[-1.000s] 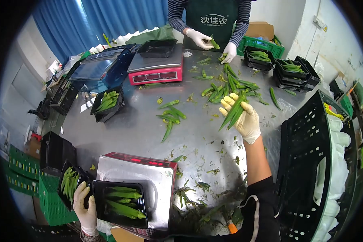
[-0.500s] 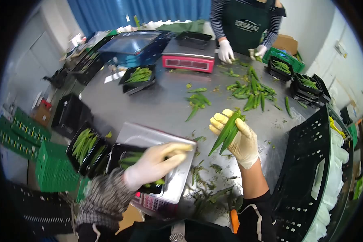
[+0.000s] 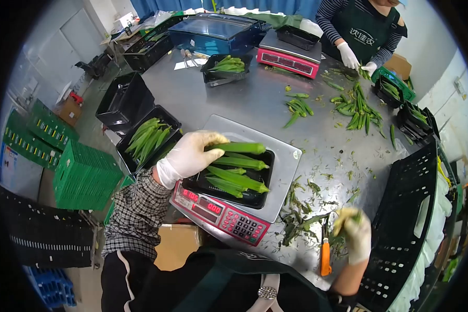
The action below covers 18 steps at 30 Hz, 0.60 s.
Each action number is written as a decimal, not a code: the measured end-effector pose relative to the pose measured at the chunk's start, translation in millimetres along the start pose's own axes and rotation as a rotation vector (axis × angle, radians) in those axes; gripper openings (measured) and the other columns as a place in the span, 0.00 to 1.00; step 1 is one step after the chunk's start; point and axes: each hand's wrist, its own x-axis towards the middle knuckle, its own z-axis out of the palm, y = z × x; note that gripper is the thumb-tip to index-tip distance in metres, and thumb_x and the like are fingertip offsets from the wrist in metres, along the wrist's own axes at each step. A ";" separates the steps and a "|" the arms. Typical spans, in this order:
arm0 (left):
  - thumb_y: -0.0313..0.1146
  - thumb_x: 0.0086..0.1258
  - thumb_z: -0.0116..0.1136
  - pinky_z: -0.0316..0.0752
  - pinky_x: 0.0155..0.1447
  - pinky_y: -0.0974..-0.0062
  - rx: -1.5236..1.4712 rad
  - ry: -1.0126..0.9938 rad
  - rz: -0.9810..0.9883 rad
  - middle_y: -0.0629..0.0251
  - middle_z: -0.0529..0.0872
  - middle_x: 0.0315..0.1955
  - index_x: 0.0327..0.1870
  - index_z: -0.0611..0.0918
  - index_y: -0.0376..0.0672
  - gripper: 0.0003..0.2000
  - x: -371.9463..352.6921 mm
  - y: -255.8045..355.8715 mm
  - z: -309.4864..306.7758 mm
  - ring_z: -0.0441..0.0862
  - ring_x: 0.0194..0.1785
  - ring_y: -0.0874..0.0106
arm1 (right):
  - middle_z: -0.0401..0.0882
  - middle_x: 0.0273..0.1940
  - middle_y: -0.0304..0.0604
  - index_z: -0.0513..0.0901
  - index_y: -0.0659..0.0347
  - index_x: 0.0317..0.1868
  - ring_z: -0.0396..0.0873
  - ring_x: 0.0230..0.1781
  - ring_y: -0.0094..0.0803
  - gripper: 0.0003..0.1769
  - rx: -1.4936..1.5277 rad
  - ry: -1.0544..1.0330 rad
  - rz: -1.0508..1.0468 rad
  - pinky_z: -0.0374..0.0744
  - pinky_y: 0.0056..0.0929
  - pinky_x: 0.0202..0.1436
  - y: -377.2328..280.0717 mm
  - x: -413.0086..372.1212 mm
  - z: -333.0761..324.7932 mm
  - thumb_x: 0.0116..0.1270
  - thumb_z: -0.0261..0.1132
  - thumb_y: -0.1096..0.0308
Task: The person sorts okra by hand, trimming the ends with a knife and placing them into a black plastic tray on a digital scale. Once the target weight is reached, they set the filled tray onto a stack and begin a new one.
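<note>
Now the white-gloved left hand (image 3: 186, 157) pinches a long green okra pod (image 3: 246, 147) mid-frame, leaving the black plastic tray's (image 3: 256, 202) load unsettled. Blur hides the right hand's (image 3: 359, 240) grip.

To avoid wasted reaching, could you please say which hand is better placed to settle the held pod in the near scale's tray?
Left, I think: the left hand has its grip on an okra pod at the tray, while the right hand is off near the orange-handled tool.
</note>
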 end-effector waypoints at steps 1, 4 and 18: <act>0.24 0.60 0.57 0.74 0.49 0.74 0.106 -0.004 0.038 0.60 0.83 0.39 0.43 0.81 0.37 0.10 -2.6 -15.3 1.2 0.80 0.42 0.69 | 0.80 0.31 0.43 0.76 0.68 0.48 0.76 0.26 0.27 0.15 -0.135 0.022 0.178 0.75 0.24 0.32 6.1 -24.6 -6.3 0.64 0.61 0.68; 0.27 0.58 0.59 0.72 0.55 0.68 0.266 -0.044 0.147 0.58 0.82 0.40 0.45 0.81 0.40 0.12 -3.5 -45.4 15.3 0.77 0.48 0.61 | 0.81 0.33 0.44 0.78 0.68 0.45 0.80 0.31 0.27 0.11 -0.511 -0.043 0.570 0.78 0.24 0.38 42.8 -99.1 -30.1 0.61 0.61 0.76; 0.23 0.60 0.60 0.71 0.56 0.75 0.040 0.514 0.145 0.61 0.83 0.43 0.43 0.83 0.37 0.10 -37.4 -55.4 -59.5 0.79 0.49 0.69 | 0.79 0.34 0.49 0.81 0.65 0.40 0.80 0.35 0.39 0.11 -1.129 -0.036 0.055 0.76 0.30 0.41 31.5 -51.3 15.0 0.55 0.64 0.78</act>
